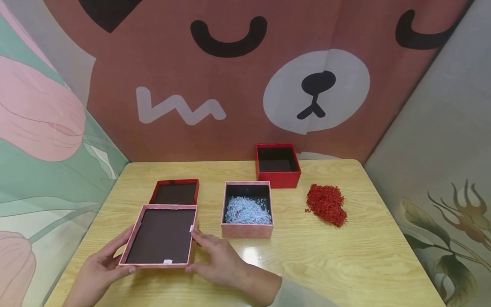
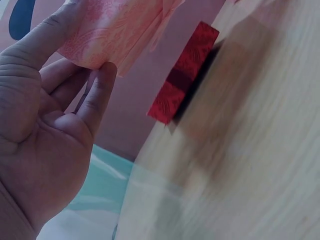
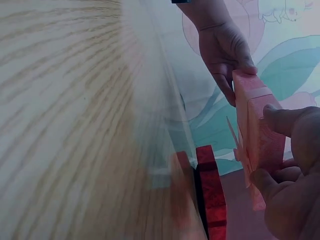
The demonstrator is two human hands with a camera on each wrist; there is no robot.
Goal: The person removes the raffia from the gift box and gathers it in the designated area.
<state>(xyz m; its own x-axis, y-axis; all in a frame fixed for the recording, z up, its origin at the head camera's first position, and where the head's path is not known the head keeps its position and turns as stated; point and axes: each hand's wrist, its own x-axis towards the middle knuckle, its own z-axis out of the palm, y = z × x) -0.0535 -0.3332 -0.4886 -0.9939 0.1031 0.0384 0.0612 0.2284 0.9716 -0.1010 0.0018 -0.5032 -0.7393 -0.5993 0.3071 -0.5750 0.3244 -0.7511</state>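
Both hands hold a pink box lid (image 1: 161, 236) above the table, its dark inside turned up toward the head view. My left hand (image 1: 96, 264) grips its left side and near corner, thumb along the near edge. At the right side my right hand (image 1: 222, 260) pinches the lid near its front corner. A pink ribbon bow (image 3: 244, 155) shows on the lid's underside in the right wrist view. Beyond the lid lies a red lid (image 1: 174, 192), inside up. To the right stands an open pink box (image 1: 247, 231) with pale blue shredded paper (image 1: 247, 211) in it.
At the back of the wooden table (image 1: 307, 256) an open red box (image 1: 278, 179) stands near the printed cloth backdrop (image 1: 238, 81). A loose heap of red shredded paper (image 1: 327, 204) lies to its right and nearer. Printed cloth also hangs along both sides.
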